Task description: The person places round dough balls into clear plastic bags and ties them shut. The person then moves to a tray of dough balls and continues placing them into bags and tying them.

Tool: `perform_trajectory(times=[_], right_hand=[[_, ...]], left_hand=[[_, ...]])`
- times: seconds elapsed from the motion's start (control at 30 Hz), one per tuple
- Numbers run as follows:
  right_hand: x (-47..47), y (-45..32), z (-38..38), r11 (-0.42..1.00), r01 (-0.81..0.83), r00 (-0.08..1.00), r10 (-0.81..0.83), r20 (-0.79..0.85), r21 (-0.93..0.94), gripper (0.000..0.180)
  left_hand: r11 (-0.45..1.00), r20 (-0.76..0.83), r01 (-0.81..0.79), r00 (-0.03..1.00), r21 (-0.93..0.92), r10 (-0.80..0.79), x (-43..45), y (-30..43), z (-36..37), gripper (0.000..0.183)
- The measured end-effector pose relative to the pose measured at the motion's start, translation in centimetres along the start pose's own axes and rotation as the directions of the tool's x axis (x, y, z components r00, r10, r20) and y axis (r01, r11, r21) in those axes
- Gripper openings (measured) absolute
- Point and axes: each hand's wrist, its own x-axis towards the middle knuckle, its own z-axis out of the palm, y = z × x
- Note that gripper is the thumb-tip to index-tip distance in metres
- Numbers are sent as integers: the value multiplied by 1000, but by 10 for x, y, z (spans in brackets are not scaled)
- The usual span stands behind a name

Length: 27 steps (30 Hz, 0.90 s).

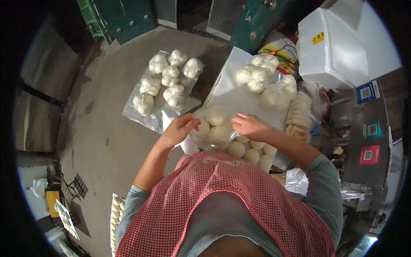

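A transparent plastic bag (205,141) with several round white buns (219,135) in it lies between my hands, over the near part of a white-covered board (221,93). My left hand (181,128) grips the bag's left edge with bent fingers. On the opposite edge, the fingers of my right hand (249,126) pinch the film. Loose white buns (251,156) sit in rows just under my right forearm, partly hidden by the checked apron. Farther back on the board are knotted bags of buns (252,78).
To the left, bagged buns (173,95) lie on a plastic-covered tray (128,114). A white foam box (346,48) stands at the back right, near a stack of flat breads (298,115). Printed codes line a dark panel (353,138) at right. More buns fill a tray (115,218) at lower left.
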Motion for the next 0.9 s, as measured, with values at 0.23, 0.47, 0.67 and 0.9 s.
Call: perform_trajectory(times=[0.23,0.47,0.67,0.9], right_hand=[[13,-33,-62,797,-225,962,274,-4,560,7],[3,-46,-43,899,-261,771,413,-484,351,18],[9,-59,10,390,-424,480,862,-163,817,31],[26,-70,38,-195,-15,553,816,170,981,38]], left_hand=[[976,191,78,981,-202,-39,15,41,29,31],[945,377,224,918,-238,-123,12,39,59,30],[878,334,260,935,-403,-123,17,8,87,29],[909,144,168,982,-382,-121,18,-12,104,27]])
